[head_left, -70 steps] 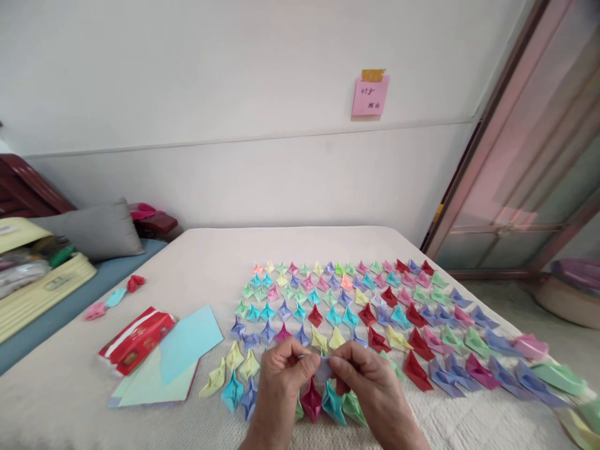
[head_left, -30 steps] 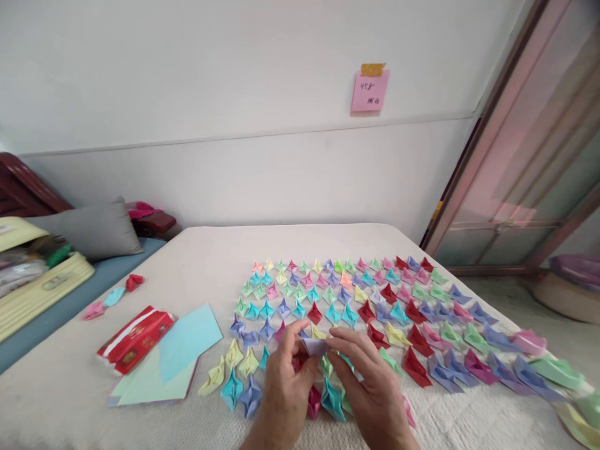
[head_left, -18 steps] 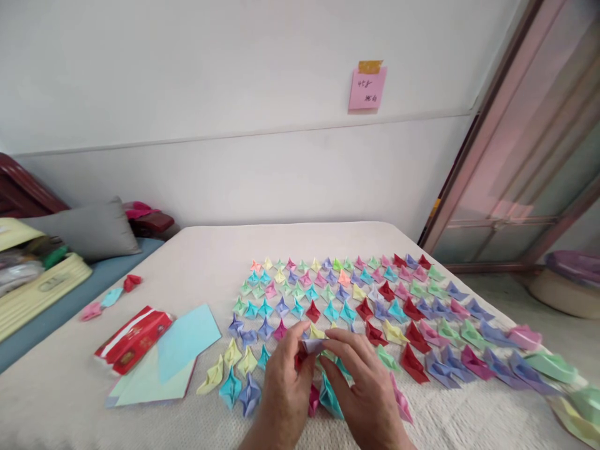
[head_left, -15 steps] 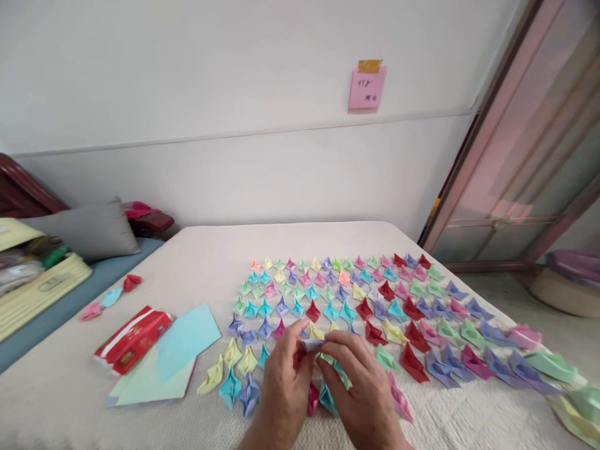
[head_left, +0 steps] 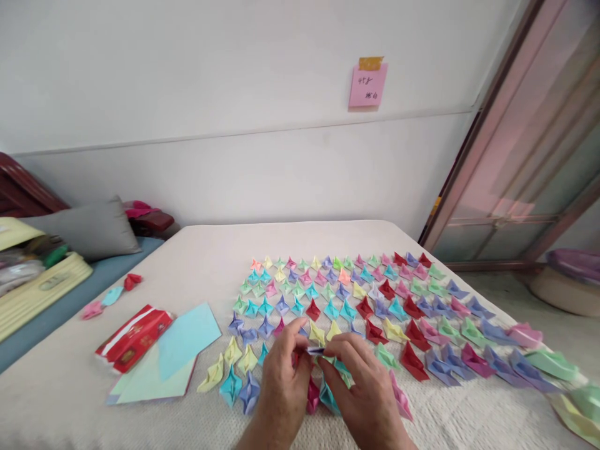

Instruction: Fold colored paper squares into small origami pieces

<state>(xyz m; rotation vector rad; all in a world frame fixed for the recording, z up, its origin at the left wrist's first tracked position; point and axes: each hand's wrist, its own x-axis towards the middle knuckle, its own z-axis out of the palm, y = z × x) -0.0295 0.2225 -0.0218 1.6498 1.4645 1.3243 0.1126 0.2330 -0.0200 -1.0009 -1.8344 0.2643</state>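
Note:
Between the fingertips of both hands is a small folded piece of pale purple paper (head_left: 315,350), mostly covered by the fingers. My left hand (head_left: 285,375) pinches its left end, and my right hand (head_left: 360,382) pinches its right end. Beneath and around the hands lie rows of small folded paper boats in many colours. Close to my left hand are a purple boat (head_left: 250,394) and a turquoise boat (head_left: 231,385). A pink boat (head_left: 400,396) lies just right of my right hand. Several boats below the hands are partly hidden.
Left on the cream-covered surface (head_left: 206,250) lie a red packet (head_left: 134,337), a light blue sheet (head_left: 190,337) and a pale green sheet (head_left: 154,384). Further left are small red, blue and pink paper pieces. A yellow box (head_left: 56,284) and grey cushion (head_left: 89,228) stand beyond the edge.
The folded purple paper between my fingertips has tilted and sits slightly lower, showing a thinner edge. Both hands stay in nearly the same place.

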